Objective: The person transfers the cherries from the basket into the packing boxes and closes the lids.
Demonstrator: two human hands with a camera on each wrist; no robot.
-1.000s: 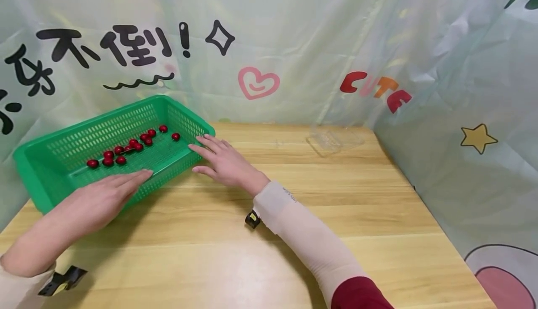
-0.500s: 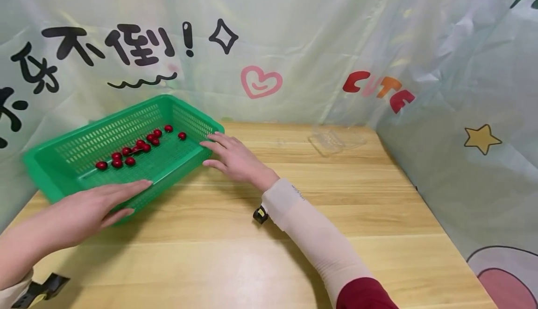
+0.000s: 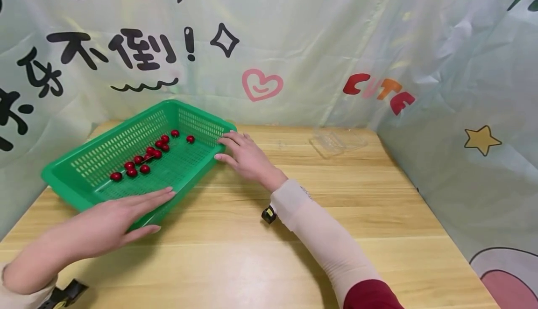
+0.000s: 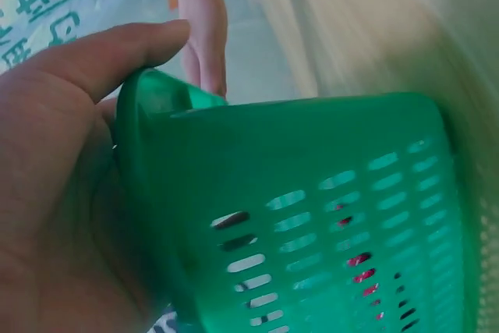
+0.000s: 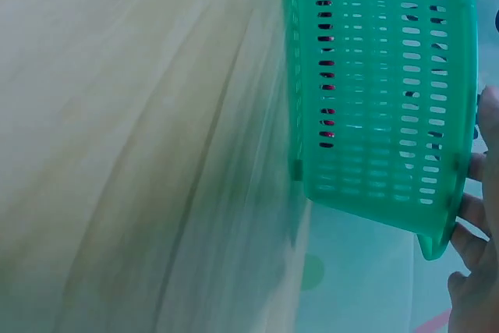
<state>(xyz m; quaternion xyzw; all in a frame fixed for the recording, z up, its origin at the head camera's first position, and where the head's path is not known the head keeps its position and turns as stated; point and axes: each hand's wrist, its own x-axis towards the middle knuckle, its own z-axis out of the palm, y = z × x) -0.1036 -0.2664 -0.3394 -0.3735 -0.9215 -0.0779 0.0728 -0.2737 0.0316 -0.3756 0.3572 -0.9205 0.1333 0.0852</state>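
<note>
A green plastic basket (image 3: 197, 174) stands at the left on the wooden table, with several red cherries (image 3: 157, 154) scattered over its bottom. My left hand (image 3: 110, 225) holds the near long rim, fingers laid over it and thumb outside. In the left wrist view that thumb (image 4: 160, 43) lies at the rim's corner. At the right end, my right hand (image 3: 251, 160) has its fingers bent over the rim corner and its thumb below, against the outer side. The right wrist view shows its fingertips (image 5: 472, 212) right at the rim. Cherries show red through the wall slots.
A clear plastic container (image 3: 336, 142) lies at the back right of the table. Behind and to the right hangs a pale printed curtain (image 3: 311, 57), close along the table's (image 3: 294, 262) edges.
The basket has moved to the right and slightly nearer in the head view, with both hands travelling along on its rim. My left thumb has come out beneath the rim. The cherries moved with the basket.
</note>
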